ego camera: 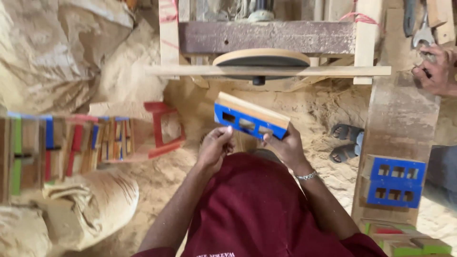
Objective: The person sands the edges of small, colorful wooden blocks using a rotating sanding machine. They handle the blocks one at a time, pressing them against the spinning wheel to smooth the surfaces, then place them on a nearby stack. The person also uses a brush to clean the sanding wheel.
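Both my hands hold a wooden block [250,115] with a blue-painted front face and three small rectangular cut-outs. My left hand [215,145] grips its lower left corner and my right hand [284,145] grips its lower right end. The block is tilted, its bare wood top facing up, just below a round sanding disc [261,58] mounted under a wooden frame. A thin wooden rail [266,71] runs across in front of the disc.
Painted wooden pieces [71,145] are stacked at left beside a red frame [164,128]. Sacks [90,200] and sawdust cover the floor. Two more blue blocks [395,181] lie on a bench at right. Another person's hand [435,69] and sandals [347,143] are at right.
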